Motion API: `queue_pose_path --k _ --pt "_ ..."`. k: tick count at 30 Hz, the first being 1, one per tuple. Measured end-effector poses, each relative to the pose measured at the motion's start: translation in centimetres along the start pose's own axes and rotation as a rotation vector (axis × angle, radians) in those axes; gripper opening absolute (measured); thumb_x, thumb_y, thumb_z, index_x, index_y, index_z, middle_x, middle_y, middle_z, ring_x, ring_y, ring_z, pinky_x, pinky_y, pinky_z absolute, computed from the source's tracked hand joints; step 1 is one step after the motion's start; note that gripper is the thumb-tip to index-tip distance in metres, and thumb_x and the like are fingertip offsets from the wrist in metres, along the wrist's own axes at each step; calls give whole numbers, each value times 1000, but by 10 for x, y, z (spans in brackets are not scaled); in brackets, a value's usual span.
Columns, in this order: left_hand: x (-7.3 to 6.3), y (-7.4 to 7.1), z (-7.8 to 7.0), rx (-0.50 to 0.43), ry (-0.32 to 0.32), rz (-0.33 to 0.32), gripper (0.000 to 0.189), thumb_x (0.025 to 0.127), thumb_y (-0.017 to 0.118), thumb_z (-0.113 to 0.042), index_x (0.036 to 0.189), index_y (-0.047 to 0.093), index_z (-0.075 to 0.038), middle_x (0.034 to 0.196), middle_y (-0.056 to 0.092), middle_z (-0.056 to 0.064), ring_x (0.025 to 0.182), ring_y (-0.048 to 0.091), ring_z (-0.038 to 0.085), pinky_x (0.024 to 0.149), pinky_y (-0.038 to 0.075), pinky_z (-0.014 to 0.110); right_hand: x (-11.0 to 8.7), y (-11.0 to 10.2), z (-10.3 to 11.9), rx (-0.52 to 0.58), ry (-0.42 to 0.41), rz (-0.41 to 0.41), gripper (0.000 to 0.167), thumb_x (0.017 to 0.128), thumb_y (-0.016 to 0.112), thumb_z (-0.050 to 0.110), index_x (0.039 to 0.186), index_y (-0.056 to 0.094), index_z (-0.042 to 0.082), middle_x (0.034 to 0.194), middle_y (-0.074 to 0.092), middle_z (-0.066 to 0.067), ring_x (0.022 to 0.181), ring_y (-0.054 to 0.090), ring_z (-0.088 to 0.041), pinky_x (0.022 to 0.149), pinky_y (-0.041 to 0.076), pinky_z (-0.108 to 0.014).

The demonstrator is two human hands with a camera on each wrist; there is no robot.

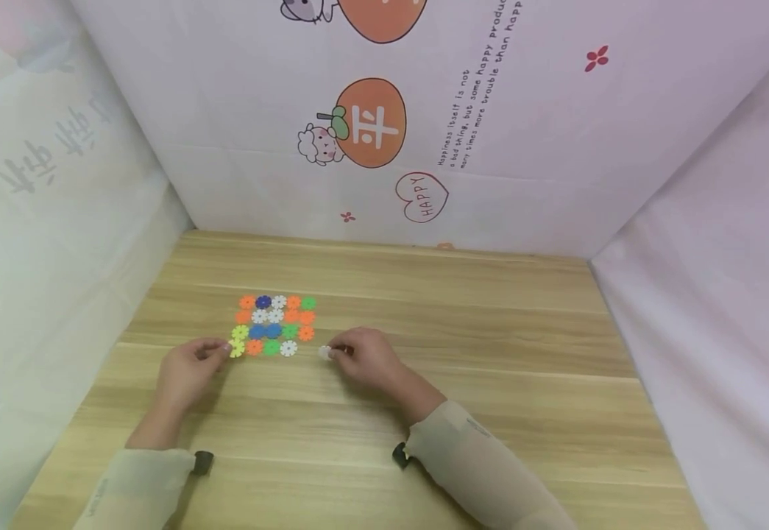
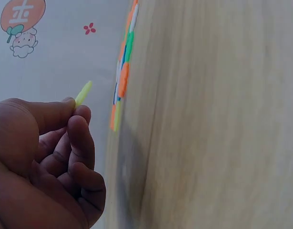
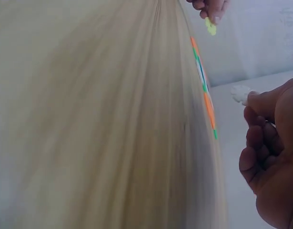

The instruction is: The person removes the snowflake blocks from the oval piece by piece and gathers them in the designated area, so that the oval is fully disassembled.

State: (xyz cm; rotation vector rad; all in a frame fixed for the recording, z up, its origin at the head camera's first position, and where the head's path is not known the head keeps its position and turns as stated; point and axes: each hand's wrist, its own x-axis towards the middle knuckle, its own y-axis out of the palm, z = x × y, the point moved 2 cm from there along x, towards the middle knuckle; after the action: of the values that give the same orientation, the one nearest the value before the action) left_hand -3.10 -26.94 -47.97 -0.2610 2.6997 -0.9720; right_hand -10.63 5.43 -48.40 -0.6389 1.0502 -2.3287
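Note:
My left hand (image 1: 188,370) pinches a yellow snowflake disc (image 2: 83,93) between thumb and fingertips. In both wrist views that disc is lifted off the table, near the front left corner of a flat block of discs. A white snowflake disc (image 3: 240,94) is pinched edge-on by my right hand (image 1: 367,358), also raised, just right of the block's front row. Rows of notched discs lie flat in the block: orange (image 1: 254,347), green (image 1: 271,347), white (image 1: 288,348), blue (image 1: 273,330), dark blue (image 1: 263,302) and yellow (image 1: 241,333).
Beneath everything is a wood-grain table (image 1: 463,316). A printed white cloth (image 1: 245,147) rises behind its back edge, with plain-looking cloth walls (image 1: 709,243) at the sides. Dark straps or clips (image 1: 203,462) show by both sleeves.

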Motion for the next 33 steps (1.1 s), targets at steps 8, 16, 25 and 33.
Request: queue_pose_path --k 8,16,25,33 --pt "8 -4 14 63 -21 27 46 105 61 -43 127 69 -3 117 73 18 102 68 32 81 56 42 19 16 5 90 147 106 16 100 69 21 113 75 13 96 74 7 82 64 -1 74 54 -20" --pt "16 -4 17 121 -14 39 44 104 62 -43 125 72 -5 109 76 14 95 68 27 74 51 35 34 26 7 91 242 141 16 97 73 23 110 67 15 89 70 8 76 62 -4 70 52 -22" --pt "21 -4 16 164 -2 63 42 103 64 -42 119 75 -4 100 77 10 90 69 25 74 51 38 47 32 9 84 347 169 21 93 77 23 105 63 15 82 66 7 72 60 -8 65 50 -25" --pt "24 -5 15 165 -13 80 45 103 64 -44 119 75 -3 100 77 10 89 69 25 73 54 39 52 34 9 21 390 202 28 92 79 30 110 65 14 90 67 5 80 61 -10 72 52 -28"
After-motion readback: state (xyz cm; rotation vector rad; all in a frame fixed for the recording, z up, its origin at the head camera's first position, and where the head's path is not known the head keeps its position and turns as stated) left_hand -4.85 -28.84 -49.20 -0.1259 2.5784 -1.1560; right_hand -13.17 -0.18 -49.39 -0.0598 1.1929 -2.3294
